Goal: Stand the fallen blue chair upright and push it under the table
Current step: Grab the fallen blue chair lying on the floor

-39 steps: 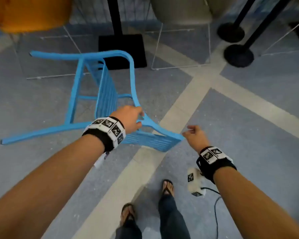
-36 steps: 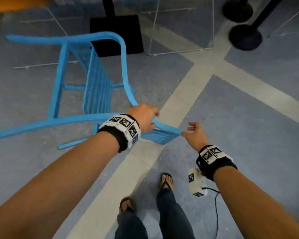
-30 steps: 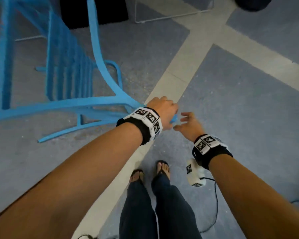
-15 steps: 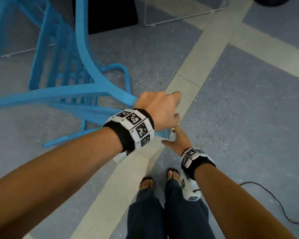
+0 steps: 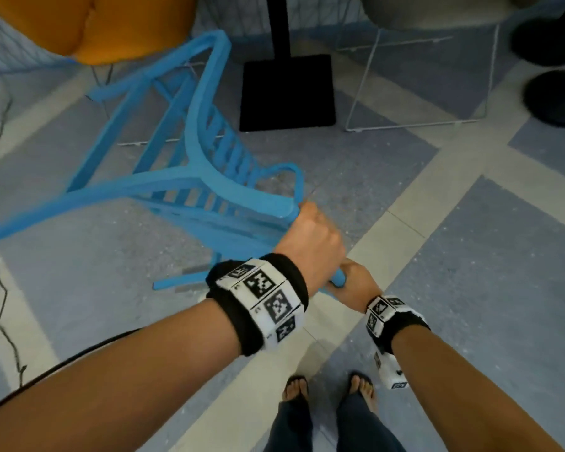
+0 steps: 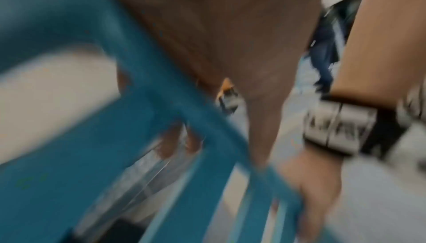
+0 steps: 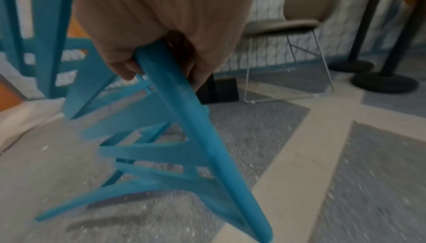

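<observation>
The blue slatted chair (image 5: pixel 190 168) hangs tilted over the floor, its legs pointing left and away and its back rail nearest me. My left hand (image 5: pixel 310 243) grips the curved top rail of the back. Just below it, my right hand (image 5: pixel 353 283) grips the same rail near its end. In the right wrist view the right hand's fingers (image 7: pixel 124 68) curl round the blue rail (image 7: pixel 184 110). The left wrist view is blurred; it shows the blue rail (image 6: pixel 161 101) under my palm. The table's black post and square base (image 5: pixel 287 93) stand just beyond the chair.
An orange chair (image 5: pixel 88 24) stands at the far left and a grey chair on thin wire legs (image 5: pixel 437 14) at the far right. Black stanchion bases (image 5: pixel 555 96) sit at the right edge. A thin cable (image 5: pixel 0 223) runs along the floor on the left.
The chair's back has come up off the floor and swung toward me. My right hand, open beside the rail before, now holds it under my left hand.
</observation>
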`<state>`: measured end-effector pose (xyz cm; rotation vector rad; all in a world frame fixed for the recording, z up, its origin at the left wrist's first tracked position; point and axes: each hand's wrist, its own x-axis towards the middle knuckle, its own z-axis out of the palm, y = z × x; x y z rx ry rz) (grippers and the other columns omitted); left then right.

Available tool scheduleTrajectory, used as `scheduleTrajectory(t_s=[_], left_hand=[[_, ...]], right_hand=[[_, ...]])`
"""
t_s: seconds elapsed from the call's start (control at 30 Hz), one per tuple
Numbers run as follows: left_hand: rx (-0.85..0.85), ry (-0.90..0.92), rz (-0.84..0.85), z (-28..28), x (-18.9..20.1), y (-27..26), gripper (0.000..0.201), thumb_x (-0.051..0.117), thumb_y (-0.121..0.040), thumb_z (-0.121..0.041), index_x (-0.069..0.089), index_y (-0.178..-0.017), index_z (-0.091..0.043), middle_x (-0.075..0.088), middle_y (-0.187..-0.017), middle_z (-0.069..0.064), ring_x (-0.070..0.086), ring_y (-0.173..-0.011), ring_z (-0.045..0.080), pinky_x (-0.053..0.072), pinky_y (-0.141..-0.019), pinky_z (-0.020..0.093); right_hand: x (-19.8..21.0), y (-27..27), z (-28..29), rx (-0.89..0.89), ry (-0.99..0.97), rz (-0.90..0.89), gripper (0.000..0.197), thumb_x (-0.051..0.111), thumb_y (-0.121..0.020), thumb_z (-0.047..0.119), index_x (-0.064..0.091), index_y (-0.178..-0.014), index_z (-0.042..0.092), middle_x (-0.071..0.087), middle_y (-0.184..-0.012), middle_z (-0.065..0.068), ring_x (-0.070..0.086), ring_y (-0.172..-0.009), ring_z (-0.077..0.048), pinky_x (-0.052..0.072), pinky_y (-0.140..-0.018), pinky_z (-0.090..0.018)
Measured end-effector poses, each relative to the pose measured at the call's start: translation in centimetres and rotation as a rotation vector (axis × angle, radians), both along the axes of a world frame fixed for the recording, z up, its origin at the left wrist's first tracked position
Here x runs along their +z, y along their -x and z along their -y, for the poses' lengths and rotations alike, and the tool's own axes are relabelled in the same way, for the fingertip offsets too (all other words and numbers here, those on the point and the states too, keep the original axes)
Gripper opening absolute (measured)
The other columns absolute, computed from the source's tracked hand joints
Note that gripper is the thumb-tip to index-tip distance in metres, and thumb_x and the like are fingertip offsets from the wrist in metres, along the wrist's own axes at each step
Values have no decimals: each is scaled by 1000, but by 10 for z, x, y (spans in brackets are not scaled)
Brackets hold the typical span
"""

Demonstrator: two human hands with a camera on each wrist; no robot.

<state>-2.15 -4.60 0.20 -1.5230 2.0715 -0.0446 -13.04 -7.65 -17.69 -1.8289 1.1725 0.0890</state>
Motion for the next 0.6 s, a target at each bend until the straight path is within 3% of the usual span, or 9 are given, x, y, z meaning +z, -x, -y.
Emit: scheduleTrajectory(t_s=[0.03, 0.1, 0.17, 0.23, 0.3, 0.4, 0.5, 0.6], left_hand=[[-6, -42, 48, -1, 3, -5, 20, 46, -86, -12, 66, -84, -17, 69, -84, 2, 63, -81, 22, 34, -67, 33], [8, 57, 78, -5, 22, -22, 14, 62, -64, -20, 64, -52, -26, 64, -50, -5, 62, -52, 12, 32, -54, 27], [78, 146, 74, -11, 40, -41, 20, 58, -50, -20, 52, -31, -24, 50, -30, -7, 51, -33, 9, 36, -47, 18], [83, 319, 19, -11, 60, -53, 19, 52, -51, -17, 52, -32, -21, 51, -29, -6, 52, -32, 10, 41, -48, 16], [73, 391, 1, -15, 86, -60, 16, 61, -49, -28, 55, -36, -20, 54, -32, -6, 56, -35, 10, 44, -51, 16], [91, 452, -37, -23, 119, -69, 33, 75, -39, -45, 55, -39, -19, 56, -35, -5, 57, -38, 10, 44, -52, 16], [119, 534, -111, -33, 143, -71, 46, 72, -35, -64, 56, -41, -21, 56, -36, -7, 58, -40, 8, 42, -54, 16], [139, 612, -175, -48, 155, -69, 49, 68, -43, -68, 53, -42, -22, 54, -36, -6, 56, -40, 9, 41, -53, 17]], right_hand=[[13, -6, 1, 28, 29, -7, 27, 63, -73, 25, 61, -88, 2, 64, -91, -22, 62, -79, -38, 52, -70, -47], [42, -15, 1, 49, 101, -39, 27, 58, -68, 26, 62, -85, 5, 65, -91, -20, 62, -80, -39, 53, -69, -45], [71, -20, 3, 4, 172, -71, 25, 53, -61, 30, 59, -74, 10, 67, -85, -18, 62, -79, -39, 50, -65, -39], [102, -24, 6, -20, 244, -80, 16, 49, -55, 32, 46, -58, 17, 67, -79, -18, 62, -77, -40, 46, -61, -36], [132, -25, 7, -46, 310, -73, 20, 53, -56, 31, 38, -51, 19, 67, -77, -19, 62, -76, -41, 42, -59, -34], [175, -22, 15, -81, 426, -46, 15, 52, -53, 30, 45, -48, 17, 65, -71, -17, 62, -72, -43, 39, -57, -34], [205, -16, 21, -80, 525, -57, 24, 50, -49, 31, 58, -57, 9, 64, -68, -13, 62, -71, -43, 40, -56, -33], [234, -6, 20, -48, 620, -92, 19, 51, -48, 30, 52, -53, 12, 53, -59, -7, 59, -66, -42, 34, -53, -32]])
